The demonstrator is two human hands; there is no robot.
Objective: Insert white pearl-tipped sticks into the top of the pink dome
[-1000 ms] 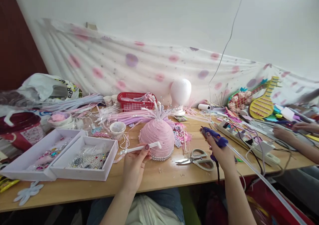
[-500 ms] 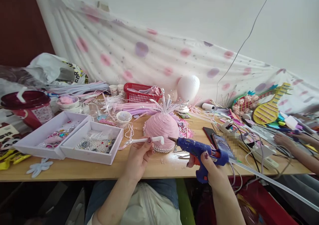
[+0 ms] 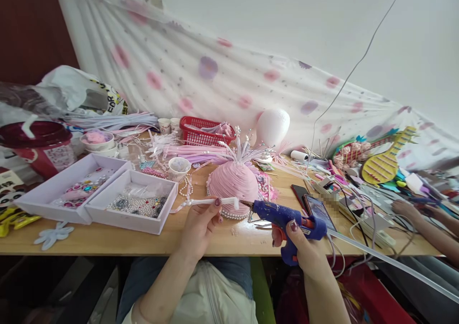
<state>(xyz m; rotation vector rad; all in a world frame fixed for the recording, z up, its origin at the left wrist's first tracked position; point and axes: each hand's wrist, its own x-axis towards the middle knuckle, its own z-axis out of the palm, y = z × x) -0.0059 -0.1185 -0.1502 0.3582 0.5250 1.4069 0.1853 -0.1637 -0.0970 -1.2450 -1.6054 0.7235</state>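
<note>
My left hand [image 3: 201, 226] pinches a white pipe cleaner [image 3: 227, 201] between thumb and fingers; its right end is bent into a short hook. My right hand [image 3: 301, 245] is wrapped round the handle of a blue hot glue gun [image 3: 279, 214], with a long clear glue stick [image 3: 387, 262] running out of its back. The gun's nozzle is at the hooked end of the pipe cleaner; whether they touch I cannot tell. Just behind stands a pink dome-shaped headpiece [image 3: 232, 183], with a pearl trim round its base and white beaded stalks on top.
Two white box trays [image 3: 158, 226] of beads and gems lie to the left, near a white flower shape [image 3: 53, 235]. Behind are a red basket [image 3: 190, 133] and a white balloon-like form [image 3: 274, 127]. Phone [image 3: 317, 209], power strip [image 3: 369, 226] and another person's hands [image 3: 407, 210] are at right.
My right hand has brought the glue gun slightly left, so its nozzle has come to the hooked end of the pipe cleaner. My left hand has barely moved.
</note>
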